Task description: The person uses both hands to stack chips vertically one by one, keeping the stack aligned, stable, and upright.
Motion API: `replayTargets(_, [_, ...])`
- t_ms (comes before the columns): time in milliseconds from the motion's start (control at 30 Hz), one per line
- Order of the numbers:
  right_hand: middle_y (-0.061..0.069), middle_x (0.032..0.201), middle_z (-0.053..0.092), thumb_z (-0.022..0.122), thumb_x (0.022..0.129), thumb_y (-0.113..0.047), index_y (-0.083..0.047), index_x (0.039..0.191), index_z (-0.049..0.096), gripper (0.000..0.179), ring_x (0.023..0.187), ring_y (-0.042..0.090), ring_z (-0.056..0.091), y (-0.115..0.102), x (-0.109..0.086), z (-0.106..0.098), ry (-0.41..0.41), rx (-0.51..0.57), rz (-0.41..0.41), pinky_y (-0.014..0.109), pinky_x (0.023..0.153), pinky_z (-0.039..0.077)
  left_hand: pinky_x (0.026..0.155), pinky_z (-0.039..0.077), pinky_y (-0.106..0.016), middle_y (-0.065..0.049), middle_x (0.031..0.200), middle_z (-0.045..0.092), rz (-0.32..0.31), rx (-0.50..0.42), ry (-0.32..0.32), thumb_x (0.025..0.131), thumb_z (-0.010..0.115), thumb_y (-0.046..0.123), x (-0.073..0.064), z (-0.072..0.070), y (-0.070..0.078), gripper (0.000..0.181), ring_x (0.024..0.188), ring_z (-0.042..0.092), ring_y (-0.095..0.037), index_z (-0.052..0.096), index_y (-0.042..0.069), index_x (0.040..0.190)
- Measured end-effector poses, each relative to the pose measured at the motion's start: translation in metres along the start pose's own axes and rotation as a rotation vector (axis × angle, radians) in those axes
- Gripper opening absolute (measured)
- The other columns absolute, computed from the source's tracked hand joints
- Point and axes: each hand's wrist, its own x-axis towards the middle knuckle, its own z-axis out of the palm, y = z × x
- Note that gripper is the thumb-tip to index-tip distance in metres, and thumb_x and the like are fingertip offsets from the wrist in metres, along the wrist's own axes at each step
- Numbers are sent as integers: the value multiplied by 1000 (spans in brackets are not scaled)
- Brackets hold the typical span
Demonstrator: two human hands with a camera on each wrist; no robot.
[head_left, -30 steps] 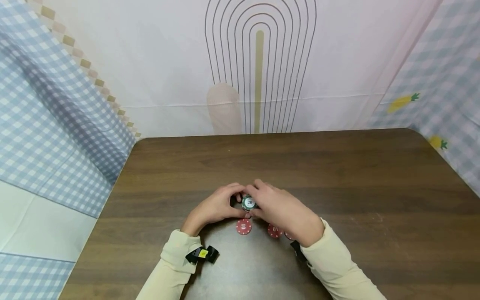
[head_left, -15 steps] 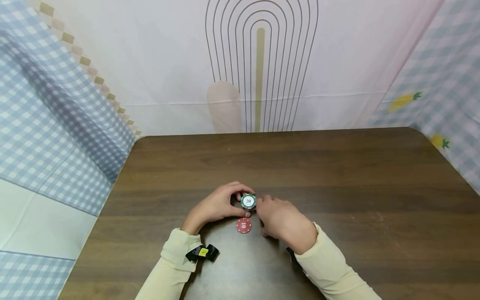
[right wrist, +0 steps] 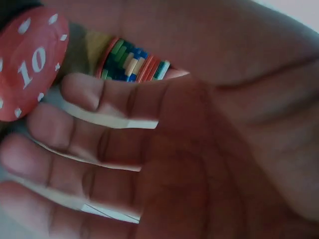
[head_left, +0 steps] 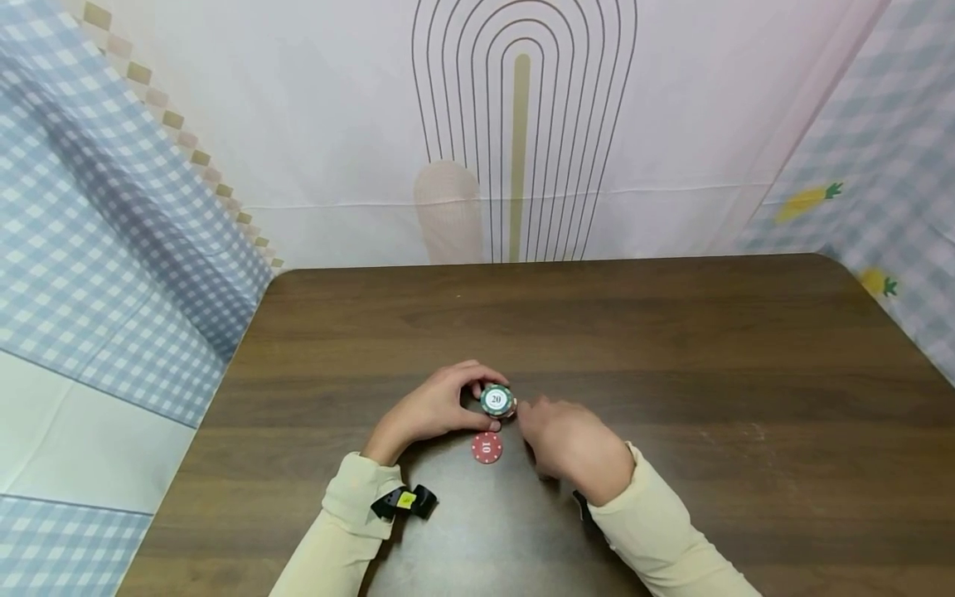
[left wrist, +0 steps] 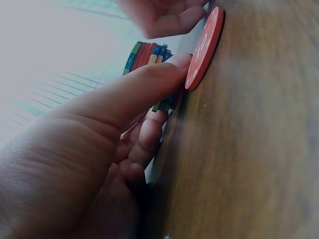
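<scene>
My left hand (head_left: 440,404) curls its thumb and fingers round a stack of poker chips (head_left: 496,400), topped by a green chip marked 20. In the left wrist view the stack's edges show red, blue and green. Just in front of the left thumb, a red poker chip marked 10 (head_left: 487,448) lies flat on the table. To the stack's right, my right hand (head_left: 574,444) is lowered to the tabletop. In the right wrist view, a red chip marked 10 (right wrist: 32,64) lies by its loosely bent fingertips; I see no grip on it. The head view hides that spot.
The brown wooden table (head_left: 373,307) extends behind and to both sides of the hands. A white patterned cloth (head_left: 336,149) hangs along its far edge, with checked cloth (head_left: 149,207) at the left. A black wrist camera (head_left: 406,502) is strapped on the left wrist.
My right hand has left the stack and moved right and down over the place where red chips lay, covering them. The left hand has stayed round the stack.
</scene>
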Motion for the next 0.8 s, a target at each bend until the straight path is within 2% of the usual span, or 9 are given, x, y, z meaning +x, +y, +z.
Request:
replayTargets(200, [13, 94, 65, 81, 84, 1, -2, 98, 63, 23, 87, 27, 63, 4, 2, 0, -9, 8, 16, 48, 80, 56, 90, 49, -31, 4, 115, 66, 4, 4, 2, 84, 90, 22, 0, 0, 1, 50, 98, 57, -11, 71, 17, 130])
replayTargets(400, [23, 109, 60, 83, 85, -6, 5, 113, 60, 38, 95, 33, 64, 9, 5, -1, 7, 38, 32, 50, 85, 56, 90, 49, -31, 3, 116, 66, -1, 4, 2, 85, 90, 23, 0, 1, 1, 51, 98, 57, -11, 71, 17, 131])
replayTargets(567, [26, 119, 54, 80, 88, -4, 9, 122, 57, 43, 89, 32, 63, 13, 2, -7, 32, 78, 5, 48, 79, 56, 89, 49, -30, 3, 115, 66, -2, 3, 1, 84, 91, 24, 1, 2, 0, 52, 98, 57, -11, 71, 17, 131])
replayTargets(700, [19, 110, 53, 76, 90, -2, 4, 112, 57, 30, 80, 24, 59, 15, 0, -14, 107, 104, -46, 40, 70, 54, 89, 49, -30, 4, 113, 65, 7, 6, 1, 84, 91, 24, 1, 1, 1, 52, 97, 56, -11, 71, 16, 131])
replayTargets(800, [13, 95, 53, 72, 89, 3, 1, 101, 57, 20, 74, 20, 55, 15, -1, -16, 263, 91, -160, 34, 65, 52, 89, 49, -30, 5, 111, 65, 13, 12, 5, 84, 91, 24, 2, 0, 0, 51, 96, 56, -11, 71, 16, 130])
